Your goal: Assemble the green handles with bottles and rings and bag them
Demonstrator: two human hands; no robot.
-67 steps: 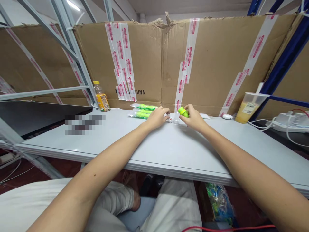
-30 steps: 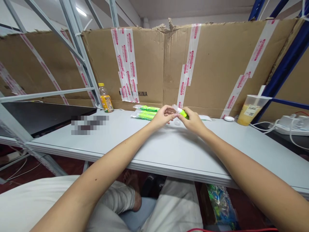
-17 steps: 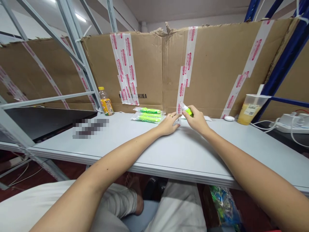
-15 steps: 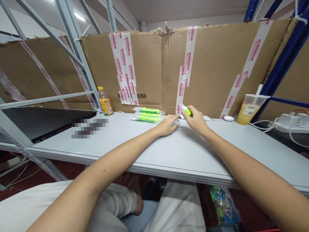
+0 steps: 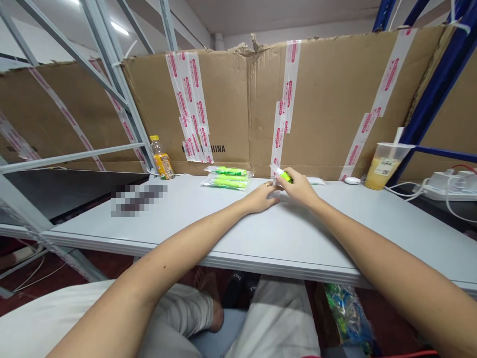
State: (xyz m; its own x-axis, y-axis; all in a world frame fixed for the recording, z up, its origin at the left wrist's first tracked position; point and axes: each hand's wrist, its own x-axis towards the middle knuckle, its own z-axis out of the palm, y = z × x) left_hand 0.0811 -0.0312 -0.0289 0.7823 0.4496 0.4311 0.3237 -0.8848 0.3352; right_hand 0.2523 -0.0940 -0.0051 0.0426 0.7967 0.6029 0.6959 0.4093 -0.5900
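My right hand (image 5: 300,186) is closed around a small bright green item with a white end (image 5: 285,176), held just above the table; its exact kind is unclear. Close beside it, my left hand (image 5: 259,198) rests low over the table, thumb and fingers curved around a clear plastic bag (image 5: 276,192) that is mostly hidden. To the left of my hands lies a stack of several green items in clear plastic packs (image 5: 227,179). Behind my right hand is a flat white packet (image 5: 316,181).
A cardboard panel (image 5: 335,99) stands along the table's back. At the back left is a yellow-capped drink bottle (image 5: 163,161); at the right, a drink cup with a straw (image 5: 385,169) and a small white case (image 5: 352,180). A power strip (image 5: 447,189) lies at far right.
My right hand has moved slightly left and down with the green item, closer to my left hand. The left fingers have shifted a little toward it. The stacked packs have stayed put.
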